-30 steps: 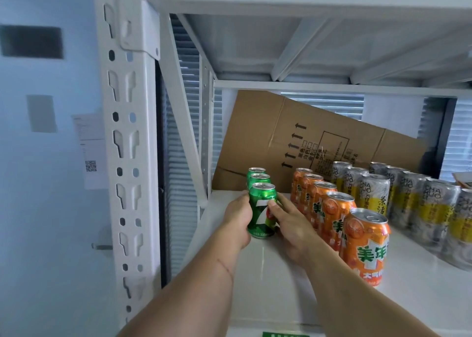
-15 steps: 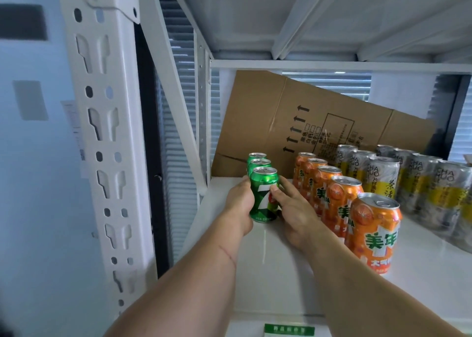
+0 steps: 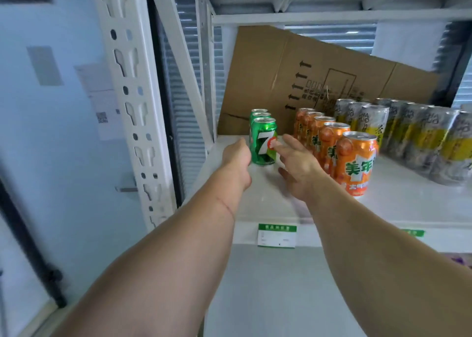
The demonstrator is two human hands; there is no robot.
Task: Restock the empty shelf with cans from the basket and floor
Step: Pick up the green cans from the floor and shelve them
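A green 7-Up can (image 3: 263, 142) stands upright at the front of a row of three green cans on the white shelf (image 3: 281, 203), near its left end. My left hand (image 3: 236, 159) is right beside the can's left side with loosely curled fingers that hold nothing. My right hand (image 3: 296, 164) hovers just right of the can with its fingers spread; one fingertip overlaps the can's label. A row of orange cans (image 3: 355, 163) stands to the right of that hand.
Several silver-and-yellow tall cans (image 3: 419, 137) fill the shelf's right side. A flattened cardboard box (image 3: 293, 73) leans against the back. The white perforated upright (image 3: 132, 101) and a diagonal brace bound the left. Green-and-white price tags (image 3: 277, 235) hang on the shelf's front edge.
Both hands gripped the front green can before; now they have let go and drawn back a little, the right hand's fingers spread. The camera has tilted down.
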